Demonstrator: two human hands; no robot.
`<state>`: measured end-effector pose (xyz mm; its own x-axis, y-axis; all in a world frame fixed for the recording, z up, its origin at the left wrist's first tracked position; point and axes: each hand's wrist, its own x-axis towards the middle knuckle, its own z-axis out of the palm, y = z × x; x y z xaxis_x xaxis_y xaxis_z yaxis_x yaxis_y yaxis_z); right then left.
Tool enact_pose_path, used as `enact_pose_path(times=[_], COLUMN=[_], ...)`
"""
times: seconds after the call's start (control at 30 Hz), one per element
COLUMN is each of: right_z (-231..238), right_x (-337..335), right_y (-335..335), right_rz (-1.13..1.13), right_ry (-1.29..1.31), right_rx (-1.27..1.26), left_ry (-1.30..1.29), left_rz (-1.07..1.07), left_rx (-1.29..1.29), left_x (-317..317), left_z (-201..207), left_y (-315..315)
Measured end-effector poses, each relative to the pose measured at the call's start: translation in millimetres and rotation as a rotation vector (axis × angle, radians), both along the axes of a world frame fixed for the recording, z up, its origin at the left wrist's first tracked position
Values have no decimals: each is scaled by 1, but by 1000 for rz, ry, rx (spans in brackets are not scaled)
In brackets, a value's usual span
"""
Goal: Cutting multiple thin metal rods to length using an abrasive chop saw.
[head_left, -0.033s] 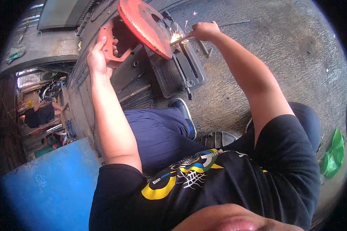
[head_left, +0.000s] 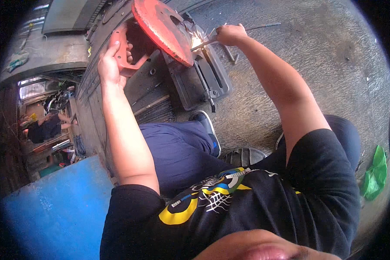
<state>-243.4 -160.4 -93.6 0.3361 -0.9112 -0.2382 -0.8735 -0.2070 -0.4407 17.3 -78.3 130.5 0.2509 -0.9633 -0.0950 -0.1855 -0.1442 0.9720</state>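
Observation:
My left hand (head_left: 112, 65) is wrapped round the red D-shaped handle (head_left: 125, 54) of a chop saw. The saw's round red guard (head_left: 162, 32) tilts over its dark grey base (head_left: 199, 82). In my right hand (head_left: 231, 34) is a thin metal rod (head_left: 264, 26), its far end sticking out to the right. The rod's other end reaches to the blade's edge, where bright sparks (head_left: 197, 42) fly. The guard hides most of the blade. On the base, a clamp screw with a crank (head_left: 212, 97) points toward me.
Short cut metal pieces (head_left: 230, 55) lie on the floor right of the saw. A bundle of dark rods (head_left: 158, 112) lies left of the base. A blue panel (head_left: 60, 208) stands at lower left, a green plastic bag (head_left: 374, 175) at right. Another person (head_left: 45, 129) is farther off at left.
The sparks have grown brighter and spread wider at the blade. Both my hands keep nearly the same place and grip. The person at left has shifted slightly.

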Motion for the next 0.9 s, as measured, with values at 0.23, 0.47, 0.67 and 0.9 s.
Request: enact_pose_path(times=[0.23,0.47,0.67,0.9], right_z=[-2,1,2,1], right_x=[1,0,1,0], right_y=[1,-1,2,2], right_rz=[-17,10,5,-4], right_ry=[6,6,21,3], right_rx=[-34,-65,-66,-42], left_ry=[46,120,113,120], left_rz=[15,-34,-40,-40], left_rx=[38,25,32,29], left_x=[2,6,5,4], left_z=[0,-3,-2,-2], left_y=[0,-1,0,1])
